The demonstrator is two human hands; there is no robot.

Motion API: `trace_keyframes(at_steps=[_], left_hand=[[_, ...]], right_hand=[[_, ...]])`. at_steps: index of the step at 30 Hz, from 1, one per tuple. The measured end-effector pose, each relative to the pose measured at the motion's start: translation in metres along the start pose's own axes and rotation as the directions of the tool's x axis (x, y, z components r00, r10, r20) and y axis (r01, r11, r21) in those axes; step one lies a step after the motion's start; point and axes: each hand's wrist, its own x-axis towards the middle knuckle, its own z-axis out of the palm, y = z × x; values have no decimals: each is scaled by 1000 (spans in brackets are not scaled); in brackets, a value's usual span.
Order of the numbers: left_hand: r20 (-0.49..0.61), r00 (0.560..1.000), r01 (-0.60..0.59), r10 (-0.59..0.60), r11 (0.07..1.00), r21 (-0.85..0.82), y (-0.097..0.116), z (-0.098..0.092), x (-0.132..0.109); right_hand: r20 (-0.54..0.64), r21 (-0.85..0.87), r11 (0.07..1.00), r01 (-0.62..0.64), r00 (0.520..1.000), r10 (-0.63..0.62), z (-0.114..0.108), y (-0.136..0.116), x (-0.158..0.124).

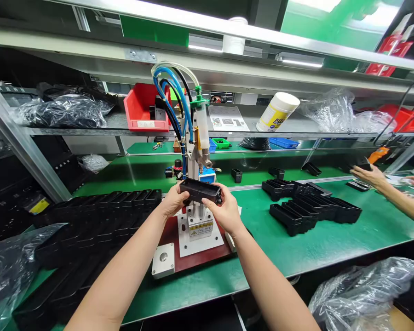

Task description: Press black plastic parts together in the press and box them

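Held between both hands is a black rectangular plastic housing, its open side facing up and toward me. My left hand grips its left end, thumb in front. At the other end my right hand closes round it, near a small round fitting on that side. The housing is in front of the column of a bench dispensing machine; whether it touches the machine, I cannot tell. Above it is the machine's clear syringe with a green cap and a metal nozzle below. A metal button block sits at the base's left.
Black housings stand in rows at left; more housings are grouped at right. A co-worker's hand holds a dark part at far right. A red bin and a white canister are on the shelf. Plastic bags lie lower right.
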Motion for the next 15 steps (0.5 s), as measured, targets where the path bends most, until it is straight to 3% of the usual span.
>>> trace_keyframes(at_steps=[4,8,11,15], left_hand=[[-27,999,-47,47,999,-1,17,7,-8],[-88,987,-125,131,989,74,24,18,-49],[-168,975,-119,143,983,141,18,30,-89],[-272,959,-31,80,983,181,12,57,-128]], right_hand=[[25,39,998,51,998,-52,-1,-20,0],[148,224,975,-5,989,-29,-3,-31,-32],[204,456,884,-105,979,11,-5,-25,-66],[188,645,736,-205,976,107,-14,-11,-104]])
